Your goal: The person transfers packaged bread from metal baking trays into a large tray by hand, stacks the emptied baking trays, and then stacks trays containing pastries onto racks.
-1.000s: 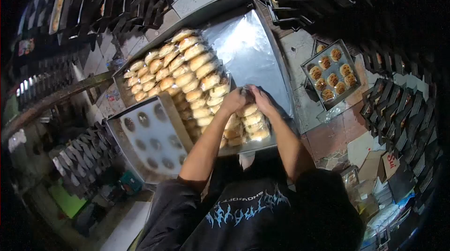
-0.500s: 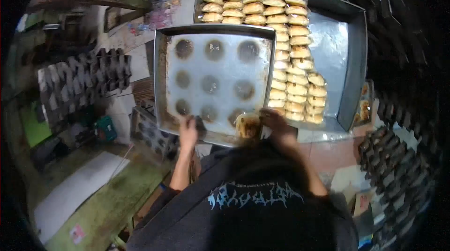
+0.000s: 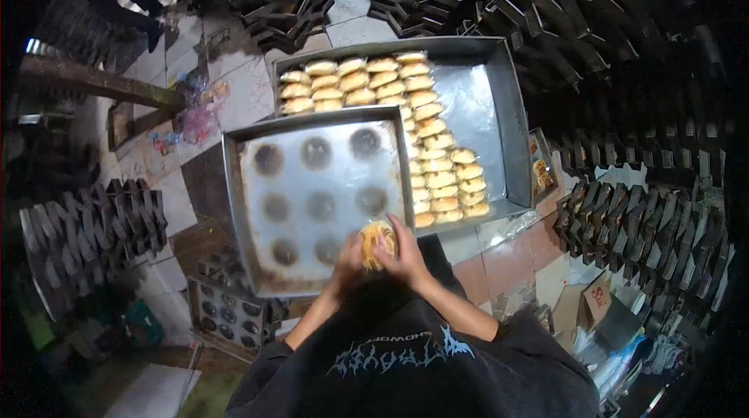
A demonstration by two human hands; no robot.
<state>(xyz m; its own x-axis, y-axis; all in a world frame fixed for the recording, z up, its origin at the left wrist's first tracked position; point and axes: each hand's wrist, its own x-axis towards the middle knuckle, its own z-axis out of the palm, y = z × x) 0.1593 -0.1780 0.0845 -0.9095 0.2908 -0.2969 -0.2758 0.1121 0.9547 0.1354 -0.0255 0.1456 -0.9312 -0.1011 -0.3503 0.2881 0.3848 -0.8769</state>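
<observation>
My left hand [image 3: 351,266] and my right hand [image 3: 406,256] are closed around a round, browned bun [image 3: 378,240], one on either side. They hold it over the near right corner of a square metal tray [image 3: 292,207], which shows several dark round marks and no other bun. Beyond and to the right, partly under that tray, lies a large metal tray [image 3: 477,117]. Rows of wrapped pale buns [image 3: 441,180] fill its left and middle part, while its right part is bare metal.
A smaller tray with browned buns [image 3: 541,168] stands beyond the large tray's right side. Stacked dark trays [image 3: 624,223] stand at the right, more at the left and back. An open cardboard box [image 3: 597,301] sits at lower right. A person's legs [image 3: 140,4] show at upper left.
Both hands have left the large tray and come together around the browned bun, which lay at the square tray's near right corner half a second ago. The camera view has turned.
</observation>
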